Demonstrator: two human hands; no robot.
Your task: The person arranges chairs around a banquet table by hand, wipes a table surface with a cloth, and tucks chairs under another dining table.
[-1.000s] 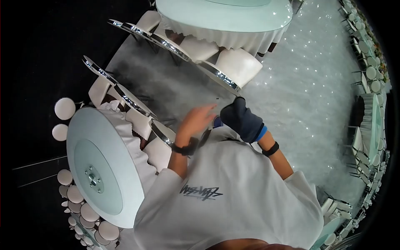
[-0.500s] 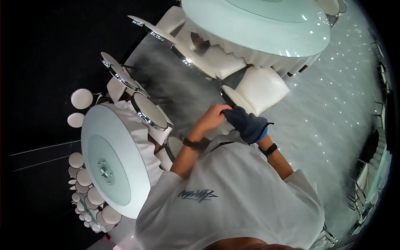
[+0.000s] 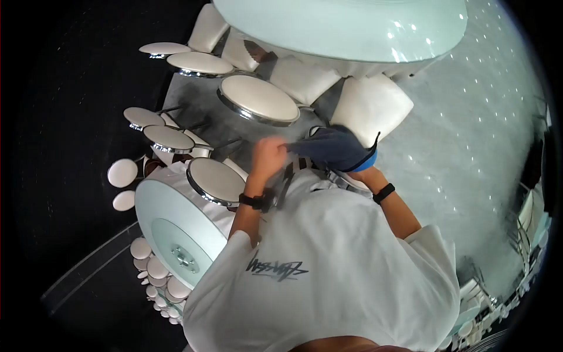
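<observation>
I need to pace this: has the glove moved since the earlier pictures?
Yes, toward the left hand: the gap between the glove and the right wristband is now wider.

Banquet hall, apparently; large round tables; many white chairs

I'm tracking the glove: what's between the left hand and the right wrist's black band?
The head view shows the dark glove, its end held by the left hand, then bare skin up to the black band.
</observation>
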